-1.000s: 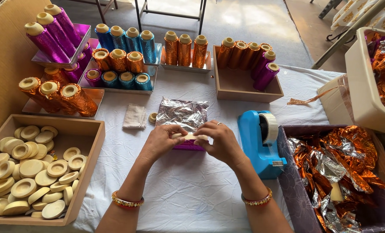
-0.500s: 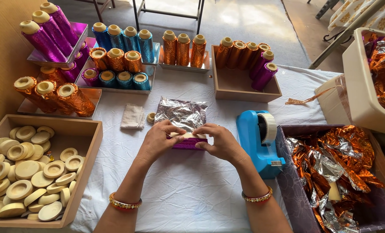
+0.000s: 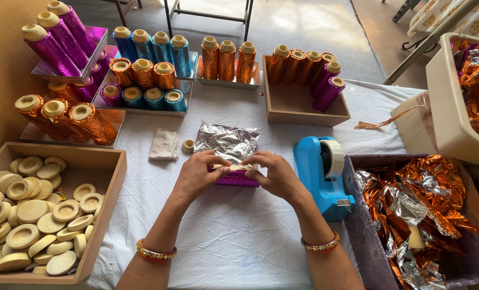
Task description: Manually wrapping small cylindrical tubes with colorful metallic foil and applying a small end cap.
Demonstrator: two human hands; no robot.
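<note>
The left hand [image 3: 195, 175] curls with thumb and fingertips pinched on the left end of a pale cream piece [image 3: 234, 167], while the right hand [image 3: 274, 174] pinches its right end in the same way. Both hands hold it against a purple foil-wrapped piece [image 3: 235, 179] that lies on the white tablecloth [image 3: 234, 241] at the middle of the table, just under the fingers. A crumpled sheet of silver foil [image 3: 227, 141] spreads directly behind it. To the right stands a blue tape dispenser [image 3: 323, 174], and beyond that a box of orange foil scraps [image 3: 422, 198]. To the left sits a wooden tray of cream discs [image 3: 30, 215]. Farther back, foil-wrapped spools [image 3: 143, 72] in purple, blue and orange stand in trays.
</note>
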